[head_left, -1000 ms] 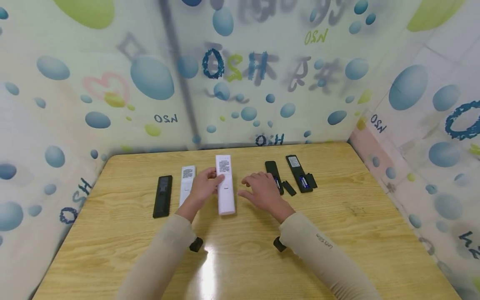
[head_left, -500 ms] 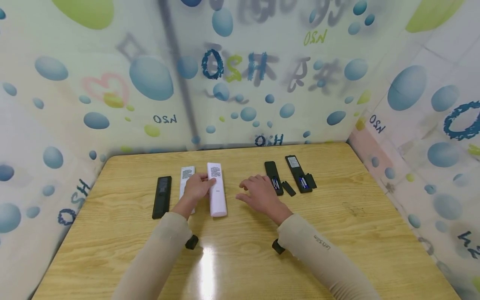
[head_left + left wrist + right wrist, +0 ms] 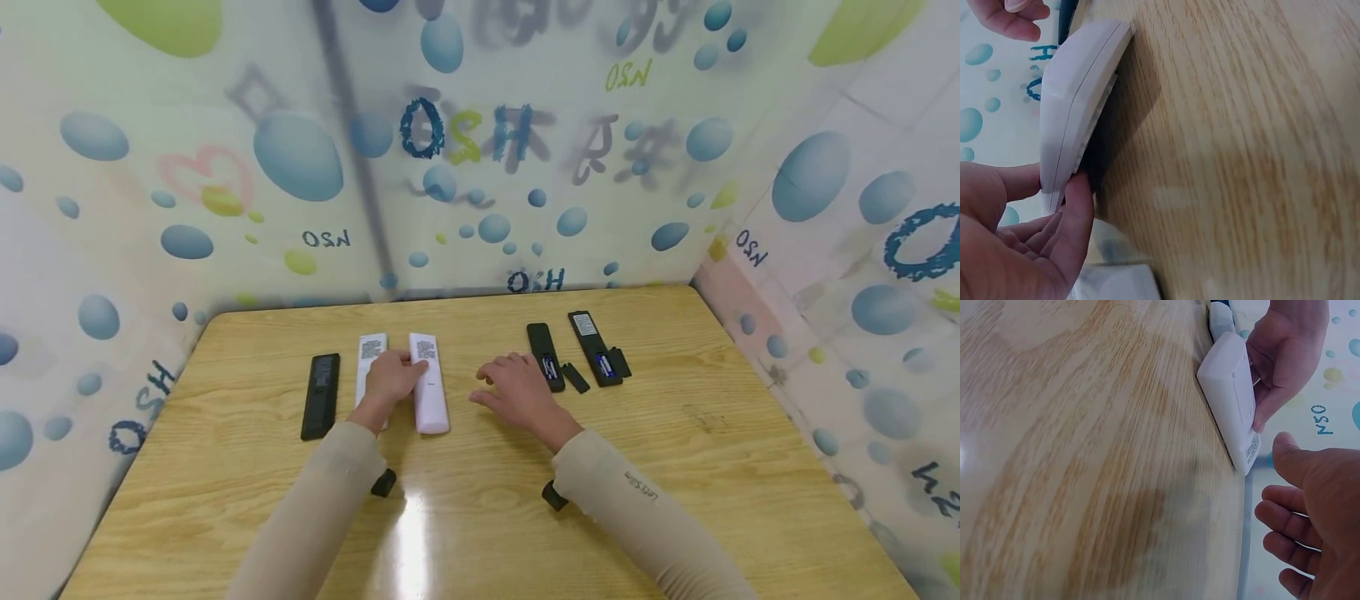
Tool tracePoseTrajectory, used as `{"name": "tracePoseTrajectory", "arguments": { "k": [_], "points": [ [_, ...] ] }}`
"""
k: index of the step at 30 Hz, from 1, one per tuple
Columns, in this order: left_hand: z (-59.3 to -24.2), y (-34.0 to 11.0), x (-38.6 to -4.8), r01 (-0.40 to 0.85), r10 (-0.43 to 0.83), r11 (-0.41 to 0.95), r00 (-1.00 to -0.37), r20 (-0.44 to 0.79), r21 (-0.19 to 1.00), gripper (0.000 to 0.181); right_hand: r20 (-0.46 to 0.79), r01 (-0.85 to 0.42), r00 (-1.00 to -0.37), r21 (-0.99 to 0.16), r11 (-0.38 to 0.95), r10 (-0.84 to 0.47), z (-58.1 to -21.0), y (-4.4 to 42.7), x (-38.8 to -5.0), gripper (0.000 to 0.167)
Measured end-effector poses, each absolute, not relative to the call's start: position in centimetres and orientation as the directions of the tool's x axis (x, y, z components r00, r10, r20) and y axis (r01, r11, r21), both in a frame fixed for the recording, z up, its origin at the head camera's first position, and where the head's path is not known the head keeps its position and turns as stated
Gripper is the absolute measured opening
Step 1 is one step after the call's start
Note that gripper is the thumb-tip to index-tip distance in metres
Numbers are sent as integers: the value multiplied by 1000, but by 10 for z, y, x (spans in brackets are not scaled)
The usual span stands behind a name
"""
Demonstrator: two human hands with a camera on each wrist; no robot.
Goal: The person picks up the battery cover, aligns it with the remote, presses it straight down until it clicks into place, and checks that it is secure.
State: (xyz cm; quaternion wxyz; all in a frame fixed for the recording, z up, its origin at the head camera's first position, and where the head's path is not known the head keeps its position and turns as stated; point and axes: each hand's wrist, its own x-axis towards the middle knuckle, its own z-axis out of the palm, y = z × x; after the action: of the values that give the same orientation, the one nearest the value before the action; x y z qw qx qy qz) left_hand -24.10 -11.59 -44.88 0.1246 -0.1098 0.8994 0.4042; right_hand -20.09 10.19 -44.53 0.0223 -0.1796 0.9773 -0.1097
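Left hand (image 3: 388, 379), grip pinching a white remote (image 3: 431, 400), another white remote (image 3: 370, 353) just beside, right hand (image 3: 517, 390), grip loosely spread, near a black remote (image 3: 544, 352) on the table (image 3: 472, 533)

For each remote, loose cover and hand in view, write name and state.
Held white remote: back up, battery cover on
Other white remote: back up, partly hidden
Left black remote: lying flat
Middle black remote: open, batteries showing
Right black remote: open, batteries showing
Left cover: off, beside middle black remote
Right cover: off, beside right black remote
Left hand: pinching held white remote
Right hand: empty
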Motion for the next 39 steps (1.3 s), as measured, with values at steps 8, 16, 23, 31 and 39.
{"name": "tracePoseTrajectory", "arguments": {
  "k": [8,16,23,31,39],
  "points": [
    [-447,-115,-241,-256,-93,747,-954,-285,614,47,1,-352,-932,-232,907,-361,-444,103,-199,41],
    [-441,-113,-239,-242,-94,801,-954,-284,548,50,4,-350,-934,-213,912,-358,-445,105,-199,41],
    [-443,-112,-239,-230,-104,825,-960,-261,516,53,13,-350,-934,-221,910,-356,-447,107,-199,40],
    [-442,-112,-238,-216,-101,835,-965,-244,506,51,14,-349,-935,-221,911,-355,-448,107,-200,40],
    [-437,-110,-236,-202,-103,805,-974,-204,558,48,1,-336,-939,-210,918,-344,-450,110,-202,40]
  ]
}}
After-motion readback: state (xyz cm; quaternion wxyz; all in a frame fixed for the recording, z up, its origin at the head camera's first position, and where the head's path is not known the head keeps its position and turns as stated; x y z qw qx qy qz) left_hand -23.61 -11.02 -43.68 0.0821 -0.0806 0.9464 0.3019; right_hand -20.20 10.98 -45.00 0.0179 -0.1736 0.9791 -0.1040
